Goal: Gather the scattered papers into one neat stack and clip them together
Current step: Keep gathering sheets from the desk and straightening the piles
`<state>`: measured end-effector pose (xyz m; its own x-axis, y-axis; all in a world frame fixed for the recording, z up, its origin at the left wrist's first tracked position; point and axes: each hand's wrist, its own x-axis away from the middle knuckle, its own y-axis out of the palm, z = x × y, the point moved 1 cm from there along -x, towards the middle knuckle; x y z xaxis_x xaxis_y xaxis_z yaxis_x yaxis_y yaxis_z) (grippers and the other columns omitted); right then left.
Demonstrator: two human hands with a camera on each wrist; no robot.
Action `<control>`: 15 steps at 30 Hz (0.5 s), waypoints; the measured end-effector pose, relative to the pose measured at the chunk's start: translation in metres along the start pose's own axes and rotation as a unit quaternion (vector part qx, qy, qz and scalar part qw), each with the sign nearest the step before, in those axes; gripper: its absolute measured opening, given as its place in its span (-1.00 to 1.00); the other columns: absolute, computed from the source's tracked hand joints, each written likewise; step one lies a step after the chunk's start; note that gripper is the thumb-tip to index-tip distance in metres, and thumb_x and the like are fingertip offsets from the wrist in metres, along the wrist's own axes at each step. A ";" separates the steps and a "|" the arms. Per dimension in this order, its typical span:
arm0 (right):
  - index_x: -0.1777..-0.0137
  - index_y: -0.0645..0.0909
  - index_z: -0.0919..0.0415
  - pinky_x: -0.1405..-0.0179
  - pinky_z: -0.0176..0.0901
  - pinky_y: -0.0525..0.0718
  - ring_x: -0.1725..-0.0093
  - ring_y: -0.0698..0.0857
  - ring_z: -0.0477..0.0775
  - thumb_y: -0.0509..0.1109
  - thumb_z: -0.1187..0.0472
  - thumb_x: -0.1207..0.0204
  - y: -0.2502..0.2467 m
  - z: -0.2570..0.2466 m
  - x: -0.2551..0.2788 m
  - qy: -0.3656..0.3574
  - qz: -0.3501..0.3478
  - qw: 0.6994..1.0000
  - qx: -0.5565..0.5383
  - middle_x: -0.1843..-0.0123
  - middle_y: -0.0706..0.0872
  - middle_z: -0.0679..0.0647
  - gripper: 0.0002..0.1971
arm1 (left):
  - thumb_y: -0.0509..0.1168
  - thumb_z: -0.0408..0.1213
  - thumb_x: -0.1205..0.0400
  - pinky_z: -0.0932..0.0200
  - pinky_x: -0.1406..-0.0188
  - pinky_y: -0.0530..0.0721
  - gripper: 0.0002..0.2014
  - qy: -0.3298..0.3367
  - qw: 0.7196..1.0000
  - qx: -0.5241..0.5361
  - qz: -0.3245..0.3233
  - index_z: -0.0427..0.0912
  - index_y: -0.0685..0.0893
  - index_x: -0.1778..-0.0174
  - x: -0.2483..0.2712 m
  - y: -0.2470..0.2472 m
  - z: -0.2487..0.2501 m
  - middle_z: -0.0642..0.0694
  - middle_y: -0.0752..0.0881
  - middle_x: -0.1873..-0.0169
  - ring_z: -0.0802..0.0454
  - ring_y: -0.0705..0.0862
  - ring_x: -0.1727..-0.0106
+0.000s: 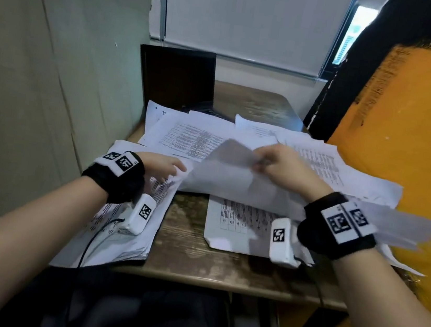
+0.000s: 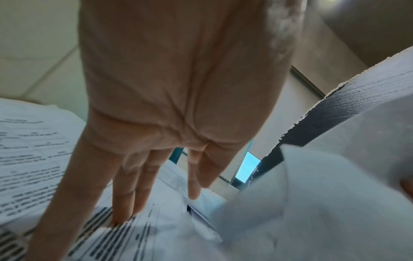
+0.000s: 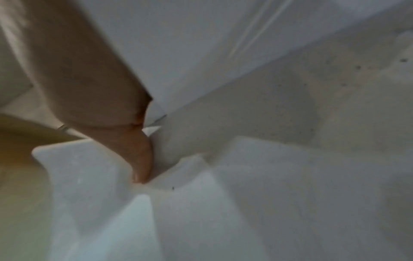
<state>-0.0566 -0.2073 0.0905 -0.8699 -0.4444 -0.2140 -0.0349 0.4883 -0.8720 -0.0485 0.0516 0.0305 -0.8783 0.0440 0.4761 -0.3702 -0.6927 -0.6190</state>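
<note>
Lifted sheet: a blurred white sheet of paper (image 1: 224,170) is raised above the middle of the desk, curving from one hand across to the other.
Right hand: the right hand (image 1: 288,167) pinches the sheet's upper edge; in the right wrist view the thumb (image 3: 138,159) presses against the white paper (image 3: 257,203).
Left hand: the left hand (image 1: 161,167) lies flat, fingers (image 2: 125,192) straight and spread, fingertips resting on a thick pile of printed white pages (image 1: 121,222) at the desk's left front corner, which overhangs the near edge.
Other papers: loose printed sheets (image 1: 193,138) fan over the desk's rear half; one table-printed page (image 1: 239,226) lies at the front right, partly under the lifted sheet.
Desk: a worn brown wooden desk (image 1: 187,244) shows bare between the pile and the front-right page.
Behind: a black laptop with a dark screen (image 1: 177,78) stands open, its base partly covered by papers.
Right side: an orange and black surface (image 1: 404,133) crowds the desk's right edge.
Left side: a pale green wall (image 1: 42,72) closes in.
</note>
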 end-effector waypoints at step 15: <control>0.52 0.31 0.12 0.62 -0.46 0.30 0.48 0.27 -0.11 0.14 0.55 -0.43 -0.034 0.024 0.001 0.114 0.307 0.944 -0.028 0.51 0.32 -0.01 -0.60 | 0.18 -0.11 -0.68 -0.17 -0.28 0.55 -0.58 0.055 0.959 0.236 0.146 -0.26 0.46 -0.39 -0.002 0.024 0.060 -0.28 0.55 -0.17 -0.32 0.51 -0.35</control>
<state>-0.0449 -0.2420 0.1093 -0.8175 0.1053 -0.5663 0.4901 0.6435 -0.5879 -0.0374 -0.0085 0.0518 -0.9599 -0.1430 0.2411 0.0508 -0.9346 -0.3521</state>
